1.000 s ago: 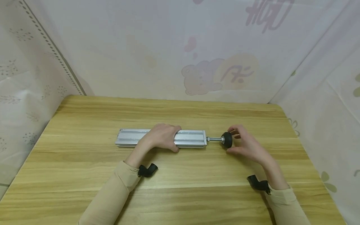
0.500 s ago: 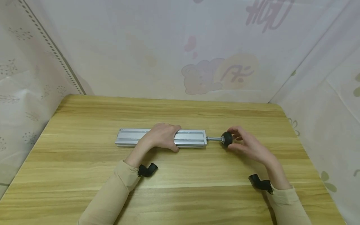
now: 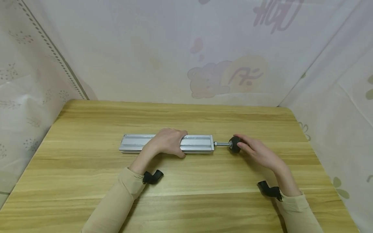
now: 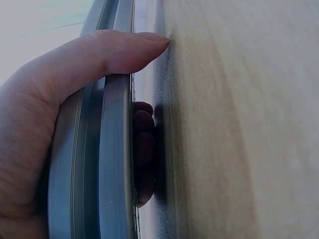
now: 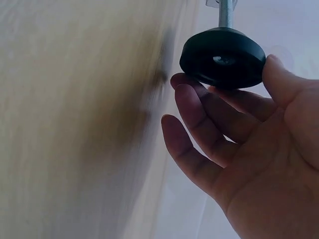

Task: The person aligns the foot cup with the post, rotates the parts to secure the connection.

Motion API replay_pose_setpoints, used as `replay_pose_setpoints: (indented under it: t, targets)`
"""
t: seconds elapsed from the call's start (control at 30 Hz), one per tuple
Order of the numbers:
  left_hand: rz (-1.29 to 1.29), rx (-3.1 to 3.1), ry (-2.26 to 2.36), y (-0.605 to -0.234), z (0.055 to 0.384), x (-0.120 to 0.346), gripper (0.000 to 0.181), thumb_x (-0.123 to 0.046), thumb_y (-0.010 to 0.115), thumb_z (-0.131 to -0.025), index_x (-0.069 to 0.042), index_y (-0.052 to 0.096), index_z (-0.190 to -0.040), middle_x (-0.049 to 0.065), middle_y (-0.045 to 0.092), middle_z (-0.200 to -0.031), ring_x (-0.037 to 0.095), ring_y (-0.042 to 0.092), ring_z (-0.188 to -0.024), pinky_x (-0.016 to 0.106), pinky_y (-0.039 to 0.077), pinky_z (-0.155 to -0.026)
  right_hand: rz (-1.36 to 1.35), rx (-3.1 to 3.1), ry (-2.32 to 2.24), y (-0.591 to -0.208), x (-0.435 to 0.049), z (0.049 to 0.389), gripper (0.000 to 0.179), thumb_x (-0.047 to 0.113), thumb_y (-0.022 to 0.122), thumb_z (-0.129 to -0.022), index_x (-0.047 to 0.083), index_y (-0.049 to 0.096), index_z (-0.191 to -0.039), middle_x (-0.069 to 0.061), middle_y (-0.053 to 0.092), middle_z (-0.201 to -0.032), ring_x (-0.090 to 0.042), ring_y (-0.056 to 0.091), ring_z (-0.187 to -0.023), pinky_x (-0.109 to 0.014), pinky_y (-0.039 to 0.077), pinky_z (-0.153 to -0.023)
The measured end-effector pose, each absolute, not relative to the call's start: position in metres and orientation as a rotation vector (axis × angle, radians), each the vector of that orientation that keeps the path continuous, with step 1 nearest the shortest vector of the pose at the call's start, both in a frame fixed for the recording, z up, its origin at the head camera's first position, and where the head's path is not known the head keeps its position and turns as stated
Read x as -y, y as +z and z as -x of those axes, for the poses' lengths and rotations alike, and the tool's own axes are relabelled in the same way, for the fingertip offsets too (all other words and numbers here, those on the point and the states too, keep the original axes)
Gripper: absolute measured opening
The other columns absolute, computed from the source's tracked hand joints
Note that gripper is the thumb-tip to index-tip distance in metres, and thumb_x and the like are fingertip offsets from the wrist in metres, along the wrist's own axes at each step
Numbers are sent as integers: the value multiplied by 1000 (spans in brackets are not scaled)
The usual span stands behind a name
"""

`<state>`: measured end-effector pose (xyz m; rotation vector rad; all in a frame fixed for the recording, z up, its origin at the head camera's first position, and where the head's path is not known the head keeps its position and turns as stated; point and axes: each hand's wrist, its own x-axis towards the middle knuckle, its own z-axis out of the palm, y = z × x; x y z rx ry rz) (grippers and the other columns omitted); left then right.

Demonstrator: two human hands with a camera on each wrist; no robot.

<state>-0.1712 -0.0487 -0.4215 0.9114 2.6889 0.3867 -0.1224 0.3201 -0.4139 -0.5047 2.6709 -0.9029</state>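
Note:
A silver aluminium profile (image 3: 198, 144) lies lengthwise across the middle of the head view. My left hand (image 3: 167, 141) grips it from above, thumb on the near side and fingers round the far side. In the left wrist view, curled fingertips (image 4: 144, 142) show in a narrow gap between the profile and the tabletop. From the profile's right end a threaded rod (image 3: 222, 144) sticks out, ending in a round black levelling foot (image 5: 223, 57). My right hand (image 3: 259, 152) pinches the foot's rim between thumb and fingers; its lower fingers are loosely bent beside it in the right wrist view.
The wood-grain table (image 3: 186, 200) has rounded far corners. A pale printed cloth (image 3: 140, 51) hangs behind it and along both sides. Black camera mounts (image 3: 152, 177) sit at both wrists, just above the table.
My right thumb has moved up and over the black foot's edge, and the fingers have turned around it and closed in. The left hand and profile stay in place.

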Motion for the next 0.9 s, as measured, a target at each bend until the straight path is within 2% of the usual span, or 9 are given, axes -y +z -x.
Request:
replay_pose_setpoints:
  t: [0.1,0.27,0.4,0.57,0.73,0.9]
  targets:
    - [-920,-2691,379,-422,171,48,50,-46,81,-67,-20,58,-103,-7,62,-77,15,54,-70,34,46,-66,476,-2658,-948,-414,-319,121,63,38,56,-105,10,36,-158,-17,54,-151,-38,55,-134,-58,45,-107]
    - [-919,-2685,382,-422,171,48,50,-45,81,-67,-20,58,-103,-8,61,-77,15,54,-70,34,46,-65,502,-2703,-971,-414,-315,122,81,23,87,-82,10,40,-146,-16,56,-139,-37,59,-121,-57,50,-102]
    - [-915,-2680,385,-421,171,49,50,-45,81,-68,-19,58,-104,-8,61,-76,15,53,-70,34,46,-65,542,-2754,-956,-414,-311,122,78,12,91,-74,8,42,-134,-19,58,-129,-40,61,-117,-59,51,-99]
    - [-916,-2676,394,-419,171,49,50,-45,82,-68,-19,58,-103,-7,62,-78,15,54,-71,34,46,-66,541,-2768,-951,-414,-310,123,72,7,89,-75,8,44,-131,-20,59,-126,-40,62,-114,-58,52,-98]
    - [-910,-2682,389,-420,171,49,51,-46,82,-67,-20,58,-104,-7,64,-80,15,56,-71,35,47,-65,544,-2750,-964,-415,-313,123,66,12,86,-81,10,46,-134,-17,62,-126,-35,62,-113,-56,52,-97]
    - [-914,-2689,377,-421,172,49,51,-46,82,-67,-20,58,-104,-7,64,-81,15,57,-72,36,48,-66,591,-2710,-953,-412,-319,121,56,19,73,-95,7,49,-144,-15,64,-128,-26,63,-108,-39,54,-91]
